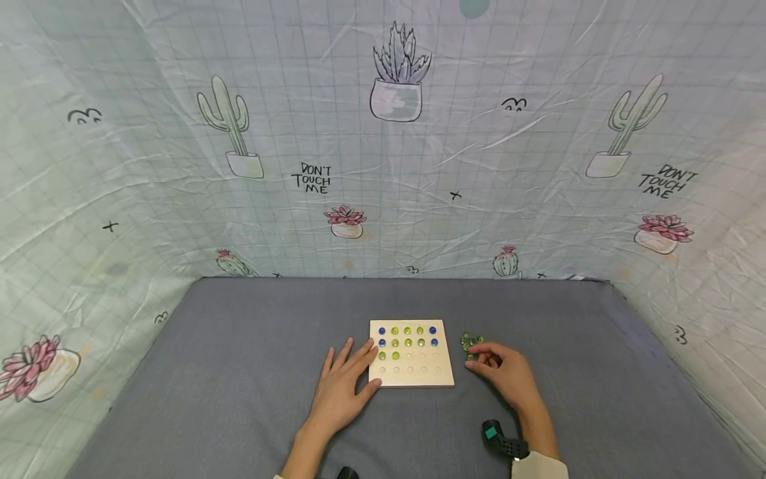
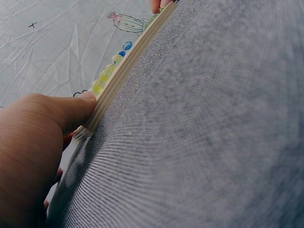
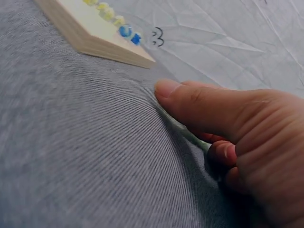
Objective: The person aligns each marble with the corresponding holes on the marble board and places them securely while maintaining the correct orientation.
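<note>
A square wooden board (image 1: 411, 378) with rows of shallow round hollows lies on the grey cloth. Blue marbles (image 1: 433, 330) and yellow-green marbles (image 1: 407, 330) fill its two far rows, and two yellow-green ones sit at the left of the third row. My left hand (image 1: 342, 392) rests with spread fingers on the board's left edge; its thumb (image 2: 78, 109) touches the near corner. Right of the board, my right hand (image 1: 505, 372) has a green marble (image 1: 470, 357) between thumb and index finger, beside a small pile of green marbles (image 1: 467, 340). That marble is hidden in the right wrist view.
The grey cloth (image 1: 239, 372) covers the table. Behind and at the sides hangs a pale curtain (image 1: 419, 166) printed with cacti and words. A black wrist strap device (image 1: 503, 442) sits at my right wrist.
</note>
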`<act>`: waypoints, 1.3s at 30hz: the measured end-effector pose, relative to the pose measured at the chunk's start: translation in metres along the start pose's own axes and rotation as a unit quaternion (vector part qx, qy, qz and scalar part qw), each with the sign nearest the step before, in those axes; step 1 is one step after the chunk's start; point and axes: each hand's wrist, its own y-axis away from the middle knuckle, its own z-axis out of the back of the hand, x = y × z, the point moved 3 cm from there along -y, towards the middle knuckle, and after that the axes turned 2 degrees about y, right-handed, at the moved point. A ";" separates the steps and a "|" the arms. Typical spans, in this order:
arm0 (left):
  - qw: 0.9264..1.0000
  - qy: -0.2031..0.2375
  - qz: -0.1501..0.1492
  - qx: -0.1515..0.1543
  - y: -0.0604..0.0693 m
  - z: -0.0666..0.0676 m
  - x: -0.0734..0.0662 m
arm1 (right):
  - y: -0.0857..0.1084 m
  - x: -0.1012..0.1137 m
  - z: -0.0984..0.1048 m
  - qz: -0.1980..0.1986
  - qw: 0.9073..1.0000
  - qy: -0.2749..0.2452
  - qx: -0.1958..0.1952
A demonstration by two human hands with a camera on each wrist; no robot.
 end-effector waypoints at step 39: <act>1.000 -0.001 0.011 0.017 -0.004 0.002 0.003 | 0.001 0.008 0.000 0.076 0.995 0.058 0.013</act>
